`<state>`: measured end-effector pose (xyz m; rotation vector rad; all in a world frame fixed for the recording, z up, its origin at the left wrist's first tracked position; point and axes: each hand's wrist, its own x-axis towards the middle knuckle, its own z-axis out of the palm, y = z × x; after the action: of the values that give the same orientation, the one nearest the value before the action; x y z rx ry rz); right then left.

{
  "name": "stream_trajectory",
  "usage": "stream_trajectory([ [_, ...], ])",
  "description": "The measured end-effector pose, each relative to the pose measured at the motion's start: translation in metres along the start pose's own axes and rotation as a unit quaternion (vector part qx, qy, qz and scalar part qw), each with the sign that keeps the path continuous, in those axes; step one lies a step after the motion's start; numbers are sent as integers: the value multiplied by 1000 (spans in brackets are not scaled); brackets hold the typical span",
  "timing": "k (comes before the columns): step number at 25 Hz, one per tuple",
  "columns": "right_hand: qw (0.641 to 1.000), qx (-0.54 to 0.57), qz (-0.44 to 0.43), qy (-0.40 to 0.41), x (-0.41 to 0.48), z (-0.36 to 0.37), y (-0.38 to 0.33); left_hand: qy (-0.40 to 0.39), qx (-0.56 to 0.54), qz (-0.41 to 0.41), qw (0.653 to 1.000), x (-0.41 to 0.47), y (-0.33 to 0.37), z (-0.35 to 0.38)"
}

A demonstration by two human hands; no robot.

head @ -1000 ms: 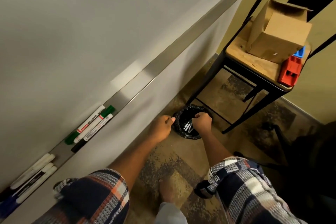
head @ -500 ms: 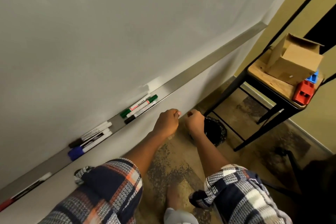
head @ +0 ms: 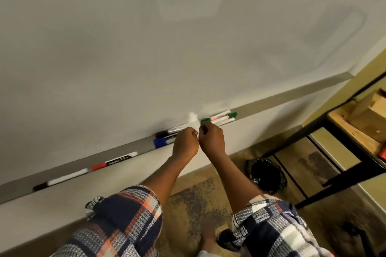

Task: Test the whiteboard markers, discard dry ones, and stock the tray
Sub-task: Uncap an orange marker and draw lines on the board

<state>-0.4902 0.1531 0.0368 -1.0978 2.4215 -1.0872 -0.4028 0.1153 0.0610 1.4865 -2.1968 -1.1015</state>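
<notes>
Together, left hand [head: 186, 142], right hand [head: 212, 140], fingers curled, just below green marker [head: 219, 118]

Markers [head: 219, 119] along the grey whiteboard tray [head: 292, 97]

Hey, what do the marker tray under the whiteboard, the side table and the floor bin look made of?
Marker tray: likely brushed aluminium; flat grey with a dull sheen.
Side table: pale, raw-looking wood top with visible grain, on a matt black frame, probably metal.
Bin: unclear itself; its crinkled, glossy black liner looks like thin plastic.
</notes>
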Motion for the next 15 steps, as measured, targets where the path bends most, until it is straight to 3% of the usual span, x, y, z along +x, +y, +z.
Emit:
stream_trajectory([
  [8,956,-47,-220,-189,-49,97,-90,126,-39,-93,987,-13,-92,-115],
  [15,909,-211,-239,-270,-68,142,-117,162,-60,-107,979,-22,-149,-161],
])
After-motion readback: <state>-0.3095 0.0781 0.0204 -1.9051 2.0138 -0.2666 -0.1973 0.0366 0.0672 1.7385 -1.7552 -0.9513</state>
